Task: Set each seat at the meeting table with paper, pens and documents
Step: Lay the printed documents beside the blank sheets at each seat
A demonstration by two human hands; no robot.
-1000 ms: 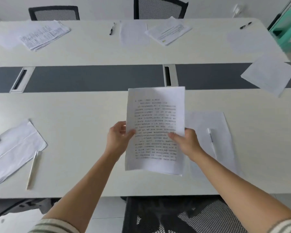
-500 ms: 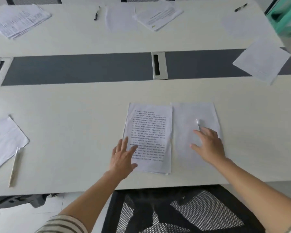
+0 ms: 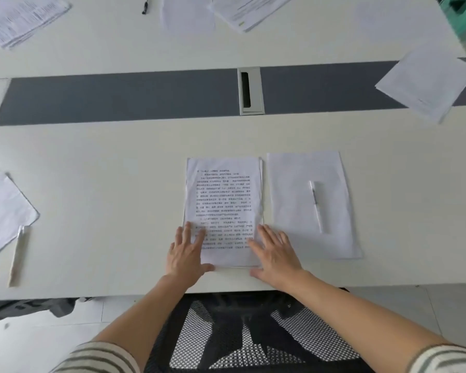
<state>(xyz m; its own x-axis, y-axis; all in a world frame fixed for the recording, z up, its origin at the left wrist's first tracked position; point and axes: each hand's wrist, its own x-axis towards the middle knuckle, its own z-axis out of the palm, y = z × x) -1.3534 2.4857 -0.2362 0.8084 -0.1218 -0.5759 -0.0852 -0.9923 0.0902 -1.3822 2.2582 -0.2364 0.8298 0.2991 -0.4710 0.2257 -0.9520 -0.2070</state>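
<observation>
A printed document [image 3: 223, 200] lies flat on the white table [image 3: 105, 168] in front of me. My left hand [image 3: 186, 251] rests flat on its lower left corner, fingers spread. My right hand [image 3: 276, 254] lies flat at its lower right edge, fingers apart. Just to the right sits a blank sheet [image 3: 311, 205] with a white pen [image 3: 317, 205] lying lengthwise on it. Neither hand grips anything.
At the left lie blank paper [image 3: 3, 214] and a pale pen [image 3: 16, 255]. Across the table are a document stack [image 3: 22, 17], a black pen [image 3: 145, 5], a sheet [image 3: 187, 13], another document [image 3: 249, 9]. Loose sheets [image 3: 425, 82] overlap the grey strip [image 3: 119, 95]. A mesh chair [image 3: 242, 335] stands below me.
The document went from held up in both hands to flat on the table. My right hand moved off the blank sheet with the pen to the document's lower right edge.
</observation>
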